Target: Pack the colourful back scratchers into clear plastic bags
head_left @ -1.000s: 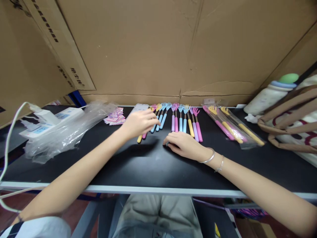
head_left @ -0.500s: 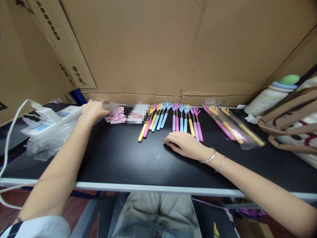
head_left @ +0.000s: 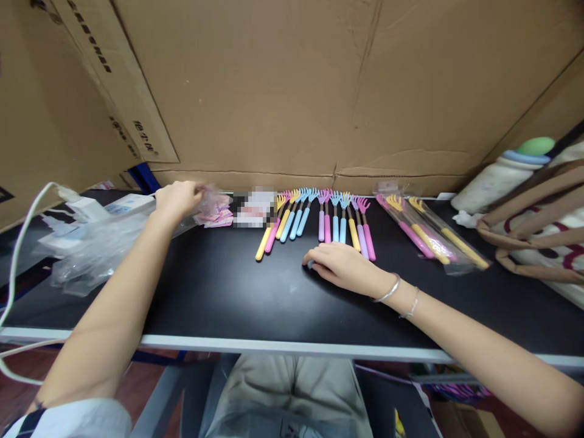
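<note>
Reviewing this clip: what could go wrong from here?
The left hand is at the plastic bags, which partly cover the power strip; a pull might snag its plugs.

Plastic near that hand overlaps the pink slips, so it could drag some out of the pile.

The right hand rests close to the handles of the back scratchers; a careless shift might knock the row askew.

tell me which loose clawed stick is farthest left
The yellow-handled stick just left of the leftmost pink-handled stick; the row's other yellow-handled sticks lie right of that pink one.
</note>
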`<state>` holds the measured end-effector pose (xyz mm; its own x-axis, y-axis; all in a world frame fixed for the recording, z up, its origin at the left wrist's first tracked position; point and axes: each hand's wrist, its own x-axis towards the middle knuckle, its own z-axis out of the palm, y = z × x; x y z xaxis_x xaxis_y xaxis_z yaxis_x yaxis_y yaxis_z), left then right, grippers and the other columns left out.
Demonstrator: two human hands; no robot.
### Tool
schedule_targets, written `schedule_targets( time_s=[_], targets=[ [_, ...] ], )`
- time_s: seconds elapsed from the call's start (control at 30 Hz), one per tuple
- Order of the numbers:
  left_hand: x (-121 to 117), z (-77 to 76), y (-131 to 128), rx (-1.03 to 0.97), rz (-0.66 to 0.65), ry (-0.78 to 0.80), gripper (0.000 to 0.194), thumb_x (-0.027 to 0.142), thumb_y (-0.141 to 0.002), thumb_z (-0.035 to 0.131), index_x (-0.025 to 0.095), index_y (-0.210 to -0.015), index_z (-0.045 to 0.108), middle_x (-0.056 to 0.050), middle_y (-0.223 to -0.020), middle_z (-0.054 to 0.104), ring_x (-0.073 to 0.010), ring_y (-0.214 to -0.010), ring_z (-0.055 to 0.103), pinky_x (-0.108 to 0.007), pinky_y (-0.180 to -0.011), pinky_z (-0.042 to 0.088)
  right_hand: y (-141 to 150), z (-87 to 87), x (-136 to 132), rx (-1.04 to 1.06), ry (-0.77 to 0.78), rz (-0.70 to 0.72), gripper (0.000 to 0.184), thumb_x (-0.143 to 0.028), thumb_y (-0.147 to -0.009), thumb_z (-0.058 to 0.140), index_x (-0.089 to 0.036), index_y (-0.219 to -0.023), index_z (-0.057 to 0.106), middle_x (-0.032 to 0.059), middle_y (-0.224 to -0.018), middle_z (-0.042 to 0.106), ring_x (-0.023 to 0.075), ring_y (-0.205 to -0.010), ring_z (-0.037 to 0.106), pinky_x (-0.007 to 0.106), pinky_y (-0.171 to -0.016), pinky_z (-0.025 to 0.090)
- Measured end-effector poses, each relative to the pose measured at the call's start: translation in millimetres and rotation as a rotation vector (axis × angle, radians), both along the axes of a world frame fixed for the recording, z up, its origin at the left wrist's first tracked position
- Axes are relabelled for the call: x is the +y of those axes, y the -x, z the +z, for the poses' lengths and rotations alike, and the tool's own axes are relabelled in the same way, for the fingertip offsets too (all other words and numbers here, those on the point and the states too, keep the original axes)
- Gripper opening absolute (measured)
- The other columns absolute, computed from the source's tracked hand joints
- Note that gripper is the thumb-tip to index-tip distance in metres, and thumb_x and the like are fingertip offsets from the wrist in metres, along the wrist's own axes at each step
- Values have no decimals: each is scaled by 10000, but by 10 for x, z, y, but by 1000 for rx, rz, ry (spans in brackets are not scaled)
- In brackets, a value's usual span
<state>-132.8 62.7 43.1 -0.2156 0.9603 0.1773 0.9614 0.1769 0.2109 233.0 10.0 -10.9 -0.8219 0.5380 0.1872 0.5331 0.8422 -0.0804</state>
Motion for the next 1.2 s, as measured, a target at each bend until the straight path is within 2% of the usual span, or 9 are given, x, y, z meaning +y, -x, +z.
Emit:
schedule_targets(
  time_s=[0.17, 0.4, 0.5, 0.63, 0.7, 0.8, 0.87, 1.03, 1.2],
  targets=[
    [-93, 94, -212, 108, 75, -133, 391, 385, -936, 331, 249, -1204, 582, -58, -985, 614, -276, -961, 542, -403, -813, 399, 0, -2, 3, -13, 6, -6, 235, -205, -942, 377, -185, -970, 610, 59, -848, 640, 171, -795, 584, 294, -772, 399],
    [-161, 166, -523, 15, -72, -477, 292, 365, -913, 422, 303, -1100, 637, -1, -836, 679, -208, -851, 596, -303, -766, 404, -7, -14, 12, 25, 56, 1, 233, -205, -931, 388, -179, -971, 617, 68, -860, 646, 177, -803, 580, 308, -781, 399],
    [-196, 201, -672, -202, -236, -517, 275, 351, -900, 436, 285, -1075, 638, 6, -799, 686, -154, -702, 596, -249, -670, 418, -1, -2, 15, 115, 190, 22, 203, -180, -904, 427, -181, -958, 623, 46, -814, 644, 156, -747, 572, 288, -746, 404],
    [-303, 206, -924, -523, -526, -452, 266, 318, -880, 456, 192, -1052, 615, -11, -786, 656, -83, -506, 508, -200, -518, 402, 8, 24, 21, 269, 487, 2, 176, -226, -903, 451, -165, -974, 599, 5, -684, 599, 120, -617, 535, 244, -637, 405],
    [-370, 151, -1077, -615, -599, -458, 242, 318, -875, 468, 174, -1004, 615, -6, -742, 638, -73, -473, 484, -186, -474, 380, 10, 30, 26, 344, 628, -3, 202, -286, -919, 442, -154, -997, 573, -10, -648, 573, 112, -591, 525, 238, -621, 409],
    [-465, -16, -1314, -644, -689, -437, 230, 334, -891, 467, 187, -985, 617, -2, -799, 661, -64, -472, 472, -184, -471, 362, 9, 22, 39, 459, 750, -1, 280, -387, -922, 450, -147, -1031, 542, -21, -631, 543, 111, -597, 521, 240, -620, 416],
    [-516, -157, -1454, -621, -742, -307, 236, 339, -912, 442, 214, -1032, 602, 31, -687, 645, -73, -455, 479, -188, -480, 355, 5, 5, 53, 515, 799, -5, 336, -446, -903, 475, -147, -1049, 526, -25, -626, 540, 112, -596, 521, 242, -614, 418],
    [-595, -435, -1664, -434, -829, -184, 188, 309, -903, 474, 253, -1024, 606, 57, -651, 630, -100, -586, 564, -191, -564, 350, 0, -53, 97, 599, 802, -73, 444, -530, -844, 535, -148, -1070, 548, -27, -623, 542, 104, -559, 518, 243, -586, 426],
    [-618, -485, -1689, -354, -875, -194, 208, 330, -910, 469, 241, -1062, 580, 62, -629, 607, -101, -573, 556, -189, -548, 324, 34, -49, 93, 675, 776, -165, 458, -556, -791, 580, -148, -997, 576, -28, -631, 528, 97, -512, 507, 234, -512, 412]
  ],
)
